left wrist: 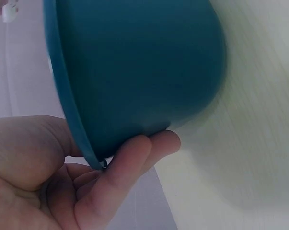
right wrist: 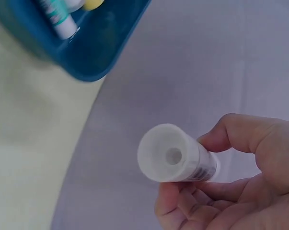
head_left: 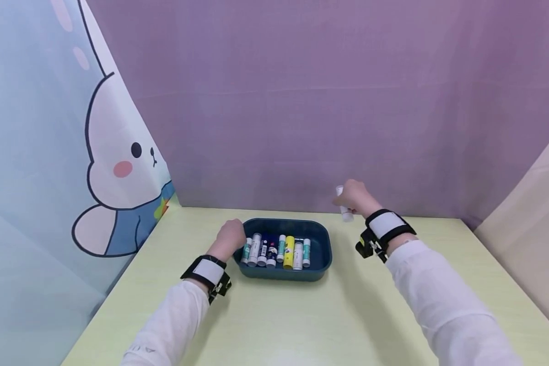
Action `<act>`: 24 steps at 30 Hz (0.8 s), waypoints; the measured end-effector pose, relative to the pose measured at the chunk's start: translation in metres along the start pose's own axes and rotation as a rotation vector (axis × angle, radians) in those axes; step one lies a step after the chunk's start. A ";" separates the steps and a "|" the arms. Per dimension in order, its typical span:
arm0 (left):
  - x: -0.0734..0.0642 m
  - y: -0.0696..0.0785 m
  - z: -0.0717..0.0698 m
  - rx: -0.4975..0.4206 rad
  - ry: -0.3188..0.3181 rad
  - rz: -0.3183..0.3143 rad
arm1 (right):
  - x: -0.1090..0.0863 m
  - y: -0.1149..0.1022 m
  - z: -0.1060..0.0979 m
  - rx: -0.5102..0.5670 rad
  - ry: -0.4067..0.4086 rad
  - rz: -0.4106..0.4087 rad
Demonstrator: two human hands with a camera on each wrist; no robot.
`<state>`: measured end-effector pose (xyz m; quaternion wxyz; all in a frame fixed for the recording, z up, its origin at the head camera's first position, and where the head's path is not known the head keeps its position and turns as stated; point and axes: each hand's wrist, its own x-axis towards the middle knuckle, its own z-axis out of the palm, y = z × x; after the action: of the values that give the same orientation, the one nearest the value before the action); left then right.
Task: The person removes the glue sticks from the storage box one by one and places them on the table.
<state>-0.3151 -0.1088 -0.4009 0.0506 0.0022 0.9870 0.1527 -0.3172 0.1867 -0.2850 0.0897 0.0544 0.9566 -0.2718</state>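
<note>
A dark blue plastic tray (head_left: pixel 281 274) stands on the table with several glue sticks lying side by side in it, among them a yellow glue stick (head_left: pixel 288 252). At the tray's left end, my left hand (head_left: pixel 231 236) grips the rim. In the left wrist view, fingers (left wrist: pixel 127 165) press the tray's outer wall (left wrist: pixel 139 72) with the thumb over the rim. Off to the right of the tray, my right hand (head_left: pixel 357 197) holds a white glue stick (right wrist: pixel 168 153) in the air between thumb and fingers. Its round hollow end faces the right wrist camera.
The pale yellow-green table (head_left: pixel 283 325) reaches back to a purple cloth backdrop (head_left: pixel 302 127). A light blue cloth with a cartoon rabbit (head_left: pixel 119 183) hangs on the left. Pale cloth (head_left: pixel 530 223) borders the right side.
</note>
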 end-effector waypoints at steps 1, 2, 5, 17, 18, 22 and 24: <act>0.000 0.000 0.000 0.000 0.001 -0.001 | 0.002 0.003 0.001 -0.001 -0.003 0.006; 0.000 0.000 0.001 0.002 0.001 -0.002 | 0.004 0.006 0.002 -0.004 0.000 0.013; -0.001 0.000 0.001 0.004 -0.004 -0.003 | 0.009 0.014 0.007 -0.005 0.002 0.027; -0.003 0.000 -0.001 0.001 -0.012 -0.008 | 0.039 0.050 0.044 -0.050 0.131 -0.029; -0.003 0.000 -0.001 0.000 -0.013 -0.011 | 0.042 0.054 0.049 -0.056 0.143 -0.039; -0.003 0.001 0.001 0.005 -0.009 -0.005 | 0.052 0.068 0.065 -0.071 0.167 -0.050; -0.002 0.001 0.003 0.007 -0.008 -0.006 | 0.054 0.072 0.070 -0.067 0.173 -0.045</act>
<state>-0.3126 -0.1073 -0.4028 0.0548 0.0002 0.9873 0.1492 -0.3487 0.2141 -0.3908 0.0022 0.0530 0.9703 -0.2361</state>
